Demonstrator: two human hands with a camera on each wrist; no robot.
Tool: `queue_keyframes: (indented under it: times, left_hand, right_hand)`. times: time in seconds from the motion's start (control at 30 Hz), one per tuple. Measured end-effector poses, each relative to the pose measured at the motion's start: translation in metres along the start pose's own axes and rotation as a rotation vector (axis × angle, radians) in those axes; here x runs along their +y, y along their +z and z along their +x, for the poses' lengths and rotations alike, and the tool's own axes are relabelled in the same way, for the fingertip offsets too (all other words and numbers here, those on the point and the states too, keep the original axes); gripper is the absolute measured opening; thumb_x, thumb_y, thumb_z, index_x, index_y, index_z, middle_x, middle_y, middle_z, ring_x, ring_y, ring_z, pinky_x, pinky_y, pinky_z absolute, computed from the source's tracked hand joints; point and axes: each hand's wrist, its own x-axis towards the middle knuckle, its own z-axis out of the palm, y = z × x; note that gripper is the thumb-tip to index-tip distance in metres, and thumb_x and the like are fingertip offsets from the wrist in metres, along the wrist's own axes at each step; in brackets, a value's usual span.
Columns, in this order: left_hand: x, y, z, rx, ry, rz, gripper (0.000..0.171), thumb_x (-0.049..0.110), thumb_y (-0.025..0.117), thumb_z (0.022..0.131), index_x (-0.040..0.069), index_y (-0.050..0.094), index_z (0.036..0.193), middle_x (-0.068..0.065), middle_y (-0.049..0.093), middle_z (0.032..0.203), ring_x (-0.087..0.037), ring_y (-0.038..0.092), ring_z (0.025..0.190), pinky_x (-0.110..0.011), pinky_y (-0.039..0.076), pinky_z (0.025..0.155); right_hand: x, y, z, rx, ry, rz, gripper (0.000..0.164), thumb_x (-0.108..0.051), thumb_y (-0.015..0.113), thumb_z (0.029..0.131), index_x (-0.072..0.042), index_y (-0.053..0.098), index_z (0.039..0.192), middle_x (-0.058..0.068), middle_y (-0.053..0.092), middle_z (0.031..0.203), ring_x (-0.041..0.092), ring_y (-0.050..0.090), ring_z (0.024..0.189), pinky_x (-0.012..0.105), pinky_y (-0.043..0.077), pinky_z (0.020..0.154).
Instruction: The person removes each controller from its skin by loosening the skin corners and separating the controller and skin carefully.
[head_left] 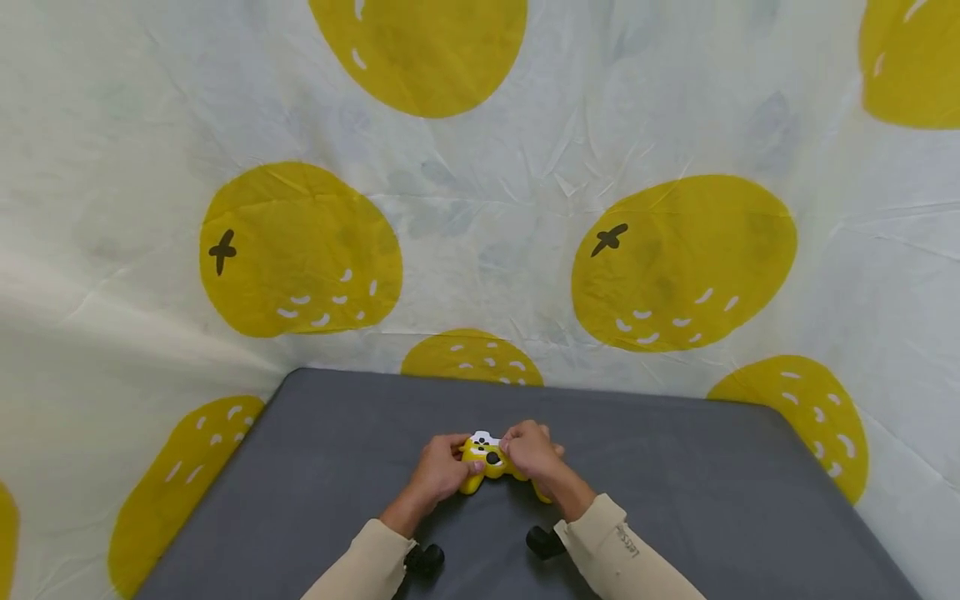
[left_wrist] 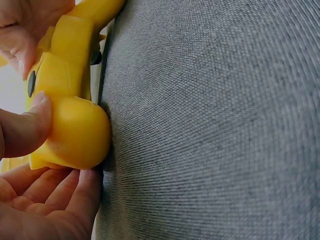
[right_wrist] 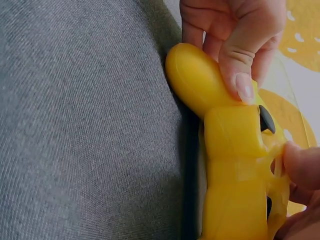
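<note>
A game controller [head_left: 484, 437] with a white face and black stick sits low over the grey surface, wearing a soft yellow cover [right_wrist: 234, 131]. My left hand [head_left: 438, 468] grips its left handle, thumb on top and fingers underneath, as the left wrist view shows. At the controller's right half, my right hand [head_left: 534, 452] pinches the yellow cover; in the right wrist view its thumb [right_wrist: 301, 165] presses a thin strip of cover beside the button openings. The right hand hides much of that half from the head view.
A dark grey cloth-covered table [head_left: 337, 450] spreads around the hands. Behind it and at both sides hangs a white curtain [head_left: 487, 250] printed with large yellow fruit. Black rounded devices [head_left: 545, 542] sit at both wrists, by the beige sleeves [head_left: 367, 560].
</note>
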Motion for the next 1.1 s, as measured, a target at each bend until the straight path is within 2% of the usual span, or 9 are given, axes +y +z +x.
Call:
queue_keyframes:
  times: [0.13, 0.33, 0.53, 0.63, 0.77, 0.93, 1.1]
  left_hand:
    - [-0.0003, -0.0013, -0.0013, -0.007, 0.009, 0.003, 0.054, 0.011, 0.082, 0.089, -0.006, 0.064, 0.137, -0.022, 0.074, 0.124, -0.026, 0.073, 0.103, -0.041, 0.063, 0.086]
    - [-0.0001, -0.0005, -0.0015, -0.011, 0.012, 0.004, 0.053, 0.01, 0.082, 0.09, -0.006, 0.064, 0.137, -0.023, 0.073, 0.124, -0.027, 0.073, 0.104, -0.041, 0.063, 0.087]
    - [-0.0005, -0.0004, -0.0015, 0.0, 0.001, 0.016, 0.054, 0.01, 0.082, 0.09, -0.006, 0.064, 0.138, -0.024, 0.073, 0.126, -0.028, 0.072, 0.106, -0.043, 0.063, 0.088]
    - [-0.0003, -0.0005, -0.0012, 0.005, 0.003, 0.028, 0.053, 0.01, 0.082, 0.089, -0.005, 0.065, 0.136, -0.022, 0.073, 0.124, -0.027, 0.072, 0.104, -0.042, 0.062, 0.088]
    - [0.0008, -0.0002, -0.0015, -0.002, 0.003, 0.038, 0.051, 0.011, 0.082, 0.089, -0.005, 0.066, 0.135, -0.021, 0.074, 0.122, -0.025, 0.071, 0.1, -0.042, 0.062, 0.086]
    - [0.0017, -0.0005, -0.0014, -0.009, 0.014, 0.019, 0.051, 0.009, 0.081, 0.09, -0.006, 0.065, 0.136, -0.022, 0.074, 0.123, -0.025, 0.072, 0.1, -0.039, 0.062, 0.083]
    - [0.0027, -0.0032, -0.0019, 0.001, 0.012, 0.016, 0.049, 0.008, 0.081, 0.09, -0.005, 0.066, 0.134, -0.021, 0.075, 0.122, -0.025, 0.072, 0.1, -0.037, 0.062, 0.081]
  right_hand:
    - [-0.0015, 0.0003, -0.0016, 0.009, 0.023, 0.042, 0.022, -0.006, 0.057, 0.094, -0.004, 0.078, 0.089, 0.015, 0.064, 0.115, 0.036, 0.045, 0.108, 0.056, 0.029, 0.092]
    - [0.0011, -0.0019, -0.0006, -0.01, 0.02, 0.079, 0.022, -0.004, 0.056, 0.091, -0.002, 0.078, 0.088, 0.017, 0.065, 0.114, 0.037, 0.045, 0.107, 0.055, 0.029, 0.092]
    - [0.0022, -0.0033, -0.0001, -0.035, 0.001, 0.103, 0.023, -0.002, 0.057, 0.091, -0.002, 0.08, 0.093, 0.014, 0.072, 0.114, 0.036, 0.055, 0.104, 0.061, 0.027, 0.1]
    - [0.0033, -0.0028, 0.0006, -0.044, -0.013, 0.139, 0.022, -0.001, 0.056, 0.091, -0.001, 0.078, 0.088, 0.012, 0.074, 0.108, 0.029, 0.059, 0.098, 0.061, 0.023, 0.101]
    - [0.0056, -0.0018, 0.0001, -0.049, -0.008, 0.19, 0.021, 0.001, 0.055, 0.088, -0.002, 0.072, 0.077, 0.008, 0.071, 0.096, 0.026, 0.055, 0.091, 0.058, 0.02, 0.1]
    - [0.0059, -0.0027, -0.0033, -0.069, -0.068, 0.127, 0.022, 0.0, 0.058, 0.089, -0.004, 0.071, 0.071, 0.006, 0.068, 0.093, 0.026, 0.054, 0.087, 0.057, 0.021, 0.095]
    - [0.0056, -0.0042, -0.0052, -0.101, -0.133, 0.076, 0.014, 0.001, 0.068, 0.081, -0.001, 0.074, 0.068, 0.004, 0.072, 0.09, 0.023, 0.057, 0.085, 0.064, 0.026, 0.103]
